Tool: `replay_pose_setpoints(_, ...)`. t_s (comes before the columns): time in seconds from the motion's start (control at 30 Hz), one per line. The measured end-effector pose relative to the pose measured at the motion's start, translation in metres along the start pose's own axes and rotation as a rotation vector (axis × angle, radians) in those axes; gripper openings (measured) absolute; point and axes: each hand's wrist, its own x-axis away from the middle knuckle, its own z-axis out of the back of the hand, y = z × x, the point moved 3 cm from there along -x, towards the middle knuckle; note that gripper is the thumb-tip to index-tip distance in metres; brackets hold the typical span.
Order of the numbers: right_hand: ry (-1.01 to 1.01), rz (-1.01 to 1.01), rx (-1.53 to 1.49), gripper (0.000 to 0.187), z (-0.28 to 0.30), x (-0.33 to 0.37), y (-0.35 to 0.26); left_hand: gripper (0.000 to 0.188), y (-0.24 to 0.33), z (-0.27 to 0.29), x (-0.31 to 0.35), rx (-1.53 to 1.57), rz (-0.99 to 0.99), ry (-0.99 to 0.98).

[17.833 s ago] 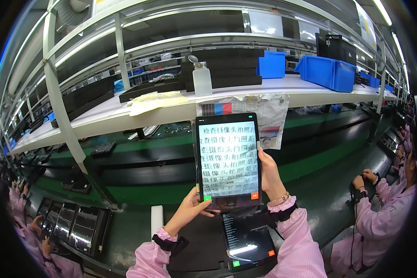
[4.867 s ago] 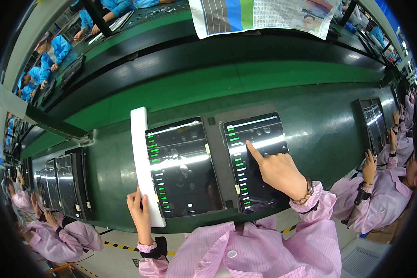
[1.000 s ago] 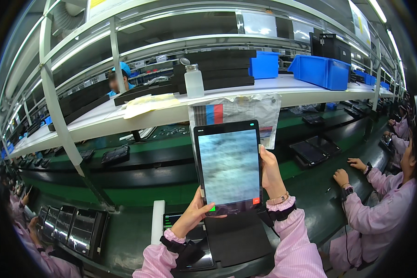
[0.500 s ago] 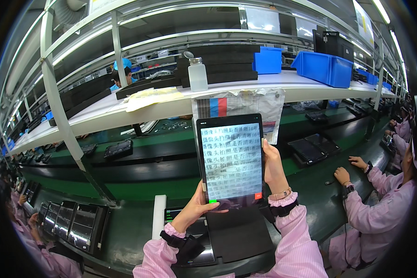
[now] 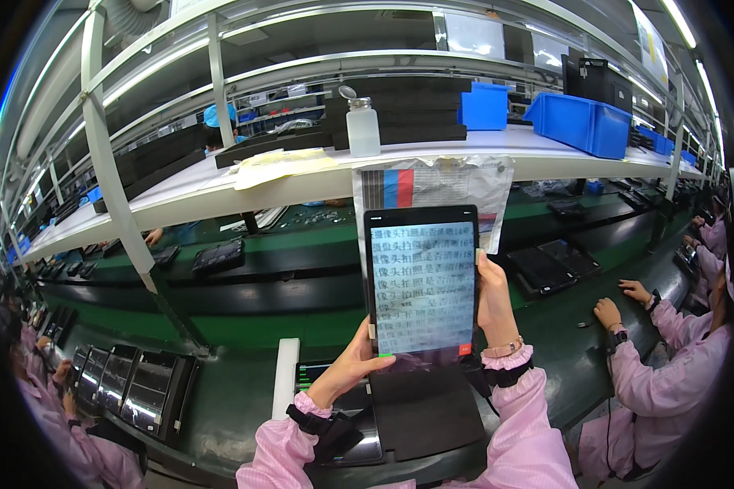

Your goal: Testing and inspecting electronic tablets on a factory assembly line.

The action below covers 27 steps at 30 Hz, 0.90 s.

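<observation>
Our hands point(image 5: 353, 368) point(image 5: 495, 303) grip a tablet point(image 5: 422, 287) by its sides, long axis upright, screen point(image 5: 424, 273) facing us and sharper than a second ago.

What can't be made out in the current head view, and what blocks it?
All in the head view:
- Right hand: its far fingertips, hidden behind the held tablet.
- Printed sheet: its lower middle, also behind that tablet.
- Second tablet: much of its screen, covered by the left hand and black wristband.
- Blue bin: its contents, hidden by its walls.
- Far-left co-worker: cut off by the dark fisheye rim.
</observation>
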Motion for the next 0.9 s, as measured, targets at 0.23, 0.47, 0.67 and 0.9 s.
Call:
replay_pose_setpoints(0.23,0.023,0.068,0.003,0.035,-0.003,0.039,-0.01,0.042,0.024,-0.003,0.002,-0.116,-0.042,0.148)
replay_pose_setpoints(0.47,0.156,0.021,0.048,0.032,-0.006,0.073,-0.004,0.025,0.034,-0.011,-0.003,-0.161,-0.106,0.324)
replay_pose_setpoints(0.67,0.146,0.047,0.058,0.03,-0.011,0.085,-0.007,0.027,0.033,-0.017,0.009,-0.172,-0.189,0.318)
replay_pose_setpoints(0.9,0.206,0.096,0.079,0.029,-0.022,0.097,-0.023,0.047,0.012,-0.032,0.063,-0.526,0.119,0.128)
